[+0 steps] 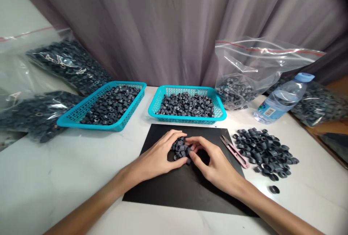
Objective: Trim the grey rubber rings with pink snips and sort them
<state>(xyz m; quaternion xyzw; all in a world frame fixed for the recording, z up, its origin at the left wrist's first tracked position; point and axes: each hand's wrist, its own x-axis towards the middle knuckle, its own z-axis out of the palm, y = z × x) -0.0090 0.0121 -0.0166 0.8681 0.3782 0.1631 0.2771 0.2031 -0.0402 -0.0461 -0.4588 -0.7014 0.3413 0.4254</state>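
A small heap of dark grey hollow, ring-like pieces (180,148) rests on a black mat (163,188), between my two hands. From the left, my left hand (163,153) curves round the heap, with its fingers behind and its thumb in front. My right hand (210,159) closes in from the other side, its bent fingertips and thumb against the pieces at the heap's right edge. Part of the heap is hidden by my fingers. Pink-handled thread snips (236,152) lie on the mat's right edge, blades pointing away from me.
Two turquoise baskets, one left (119,125) and one centre (187,120), hold similar pieces. A loose pile of larger, open grey caps (266,151) lies right, with a single cap (274,189) nearer me. A water bottle (284,99) and filled zip bags (235,91) stand behind; more bags (67,64) lie left.
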